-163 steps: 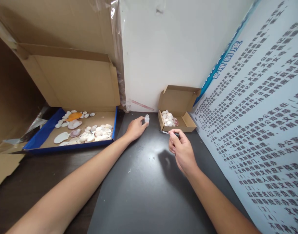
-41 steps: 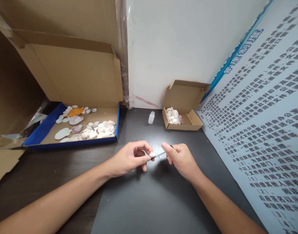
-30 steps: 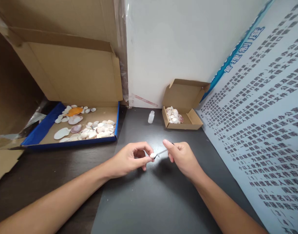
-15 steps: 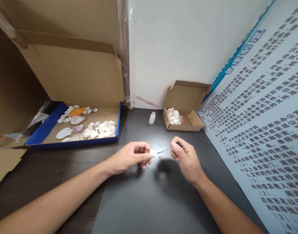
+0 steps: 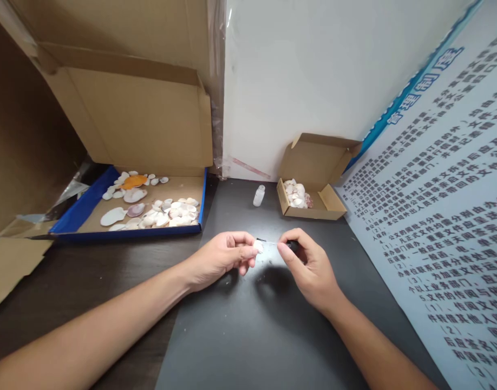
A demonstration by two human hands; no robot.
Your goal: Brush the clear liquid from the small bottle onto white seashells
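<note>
Pinched between the thumb and fingers of my left hand (image 5: pixel 232 254) is a small white shell (image 5: pixel 258 247). My right hand (image 5: pixel 307 265) is closed round a thin tool (image 5: pixel 270 242) with a dark handle, mostly covered by the fingers. The tool's slender shaft points left and its end is at the shell; whether they touch I cannot tell. Behind the hands a small whitish bottle (image 5: pixel 259 196) stands upright without a cap. Tiny bits lie on the dark mat (image 5: pixel 240 336) below the hands.
At the left, an open blue-edged box (image 5: pixel 130 234) holds several shells and an orange one. An open small cardboard box (image 5: pixel 313 213) with white and pinkish shells sits at the back right. A white panel (image 5: pixel 293 70) and a printed sheet (image 5: pixel 435 206) rise behind and right.
My right hand has turned and brought the thin tool closer to the shell. The shell is still in my left hand. The whole view has shifted slightly.
</note>
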